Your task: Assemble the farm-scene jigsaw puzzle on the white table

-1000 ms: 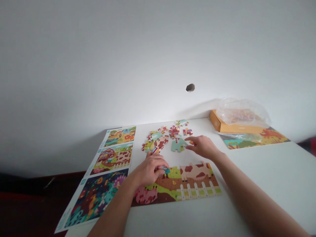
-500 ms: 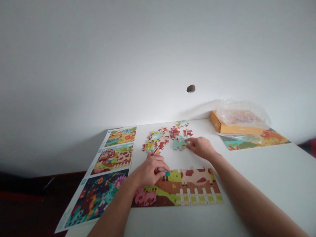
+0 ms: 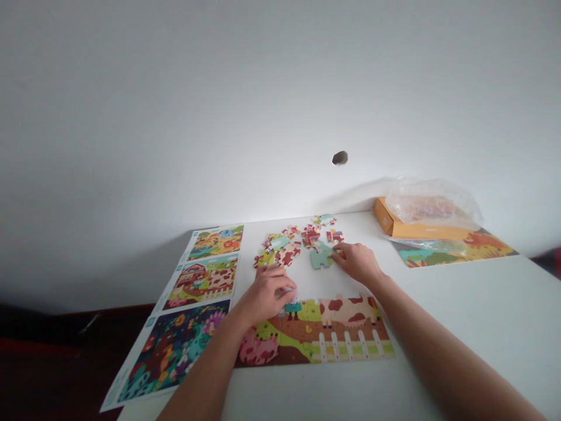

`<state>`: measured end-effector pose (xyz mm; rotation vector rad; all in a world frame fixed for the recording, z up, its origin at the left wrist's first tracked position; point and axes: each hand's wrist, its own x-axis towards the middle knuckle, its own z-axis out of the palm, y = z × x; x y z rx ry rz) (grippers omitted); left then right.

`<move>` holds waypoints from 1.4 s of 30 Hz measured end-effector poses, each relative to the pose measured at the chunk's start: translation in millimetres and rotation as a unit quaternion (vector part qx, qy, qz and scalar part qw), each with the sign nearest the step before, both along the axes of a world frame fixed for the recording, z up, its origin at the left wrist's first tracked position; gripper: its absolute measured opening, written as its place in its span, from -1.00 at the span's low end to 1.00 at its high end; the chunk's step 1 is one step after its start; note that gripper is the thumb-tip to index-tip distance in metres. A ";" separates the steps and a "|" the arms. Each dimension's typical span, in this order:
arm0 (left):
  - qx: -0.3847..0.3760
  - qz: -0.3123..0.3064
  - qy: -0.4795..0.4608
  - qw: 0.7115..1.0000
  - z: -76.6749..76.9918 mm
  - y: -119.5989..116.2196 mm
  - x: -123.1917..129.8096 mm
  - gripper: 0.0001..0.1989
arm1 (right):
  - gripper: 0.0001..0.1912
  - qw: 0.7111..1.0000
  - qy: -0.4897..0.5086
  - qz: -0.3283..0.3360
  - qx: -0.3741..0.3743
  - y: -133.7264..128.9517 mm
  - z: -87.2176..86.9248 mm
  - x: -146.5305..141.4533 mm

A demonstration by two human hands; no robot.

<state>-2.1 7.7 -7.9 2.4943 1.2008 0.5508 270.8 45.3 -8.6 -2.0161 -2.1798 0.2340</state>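
Observation:
Thumb and forefinger of my right hand pinch the edge of a pale green puzzle piece, which lies at the near side of the loose pieces. My left hand is curled over the upper left of the partly joined jigsaw puzzle. Its fingertips are drawn together just above the figure in teal clothes; whether anything is between them is hidden. The joined part shows a cow, a white fence and a pink pig. Beyond my left hand lies a heap of loose puzzle pieces.
On the left, a sheet with three printed pictures includes the same farm scene. At the back right stands an orange box with a clear plastic bag on top, beside another picture. A white wall closes off the table's back.
My left hand has lifted slightly up and away from the figure in teal, showing more of it. My right hand has shifted and turned the pale green piece a little.

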 end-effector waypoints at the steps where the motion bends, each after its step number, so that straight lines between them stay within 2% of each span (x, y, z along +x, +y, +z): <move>1: 0.024 0.036 -0.003 0.999 -1.1 1.8 -0.3 -0.90 | -0.68 1.000 -0.003 -0.008 0.001 0.4 -0.2 0.4; 5: 0.098 0.154 0.028 0.983 -8.7 7.7 -2.8 -0.72 | -0.70 1.000 -0.003 -0.024 0.005 0.2 0.1 0.5; 8: 0.097 0.182 0.062 0.977 -15.8 9.4 -4.6 -0.61 | -0.62 1.000 0.015 -0.009 0.019 -1.9 0.8 -2.5; 12: 0.081 0.165 0.073 0.980 -18.4 9.3 -4.3 -0.58 | -0.44 0.999 0.025 0.028 0.013 -5.4 1.8 -8.4; 22: 0.065 0.129 0.041 0.989 -12.9 6.1 -0.6 -0.64 | -0.58 0.999 0.034 0.035 0.008 -4.9 1.0 -12.0; 26: 0.087 0.110 0.025 0.990 -9.6 3.3 4.6 -0.65 | -0.61 0.995 0.074 0.068 0.019 -3.8 -2.2 -13.5; 28: 0.095 0.094 0.012 0.991 -5.5 1.1 11.8 -0.65 | -0.66 0.992 0.099 0.048 0.062 -3.3 -1.8 -10.2; 31: 0.076 0.079 0.017 0.994 1.1 -1.5 29.6 -0.63 | -0.66 0.987 0.096 -0.037 0.123 -2.3 2.5 2.1; 33: 0.062 0.071 0.036 0.995 3.1 -1.8 44.5 -0.58 | -0.68 0.989 0.069 -0.075 0.111 -1.4 5.9 11.8; 36: 0.072 0.057 0.043 0.995 -0.5 0.5 65.1 -0.54 | -0.60 0.994 0.028 -0.089 0.054 -0.6 7.6 19.4; 40: 0.079 0.068 0.025 0.994 -12.5 7.0 76.9 -0.68 | -0.56 0.998 0.015 -0.068 0.012 -0.7 2.4 13.2; 42: 0.072 0.050 0.018 0.996 -16.5 10.7 74.7 -0.76 | -0.59 0.998 0.026 -0.056 0.013 -0.2 -1.2 8.1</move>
